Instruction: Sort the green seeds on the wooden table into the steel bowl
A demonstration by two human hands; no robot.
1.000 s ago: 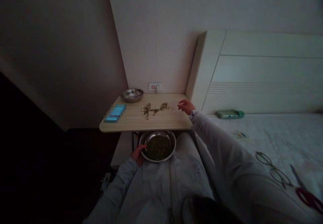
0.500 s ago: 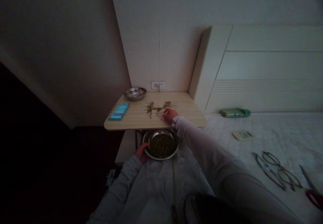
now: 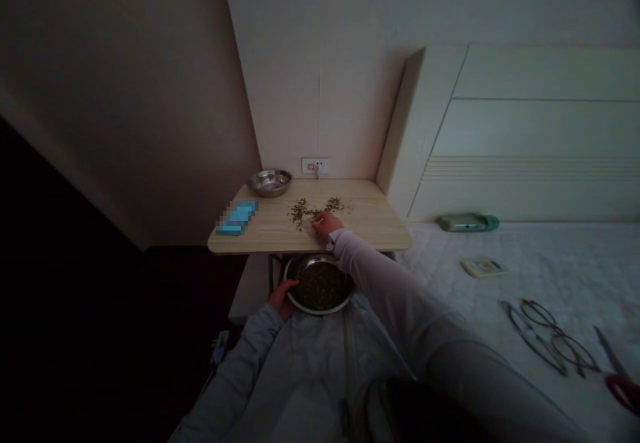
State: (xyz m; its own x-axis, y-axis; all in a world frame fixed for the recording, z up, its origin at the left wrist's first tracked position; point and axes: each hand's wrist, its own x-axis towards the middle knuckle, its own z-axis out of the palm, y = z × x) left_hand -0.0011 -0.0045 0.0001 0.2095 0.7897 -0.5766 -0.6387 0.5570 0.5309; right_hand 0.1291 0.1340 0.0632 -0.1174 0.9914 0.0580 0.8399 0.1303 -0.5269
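My left hand (image 3: 281, 298) grips the left rim of a steel bowl (image 3: 320, 286) full of small green bits, held on my lap just under the table's front edge. My right hand (image 3: 326, 224) reaches onto the small wooden table (image 3: 360, 230). It rests beside a scatter of the same green bits (image 3: 310, 208), fingers curled and pinched at the near edge of the scatter. What they hold is too small to make out.
An empty steel bowl (image 3: 271, 181) stands at the table's back left, a blue flat object (image 3: 237, 217) to its front. A wall socket (image 3: 315, 165) is behind. On the bed to the right lie a green case (image 3: 469, 222), a card (image 3: 484, 267), glasses (image 3: 547, 341) and scissors (image 3: 619, 376).
My right hand has moved from the table's right side leftward to the near edge of the scattered bits. The left hand stays on the bowl rim.
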